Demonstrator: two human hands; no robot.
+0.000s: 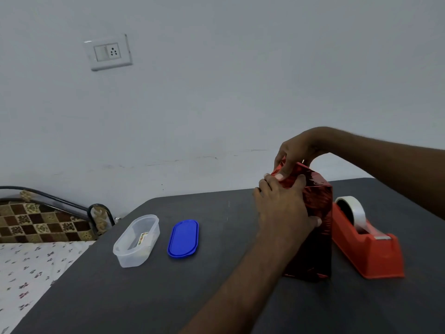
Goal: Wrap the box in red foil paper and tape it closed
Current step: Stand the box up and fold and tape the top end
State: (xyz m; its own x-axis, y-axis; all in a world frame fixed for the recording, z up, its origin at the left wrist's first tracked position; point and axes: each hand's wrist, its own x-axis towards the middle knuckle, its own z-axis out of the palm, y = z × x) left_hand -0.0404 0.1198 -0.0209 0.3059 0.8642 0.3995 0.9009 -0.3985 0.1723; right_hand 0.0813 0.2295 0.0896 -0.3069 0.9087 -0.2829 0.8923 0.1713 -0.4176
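A tall box wrapped in shiny red foil paper [317, 208] stands upright on the dark table [216, 273], right of centre. My left hand [281, 208] grips its near side, fingers curled round the upper part. From above, my right hand [293, 153] pinches the foil folds at the top end, thumb pressed on the paper. Just right of the box sits a red tape dispenser [368, 251] with a roll of clear tape [351, 210]. The box itself is hidden under the foil.
A clear plastic container [137, 239] and its blue lid [183, 238] lie on the table to the left of the box. A bed with a flowered sheet [31, 268] adjoins the table's left edge. A wall with a socket plate [108, 52] stands behind.
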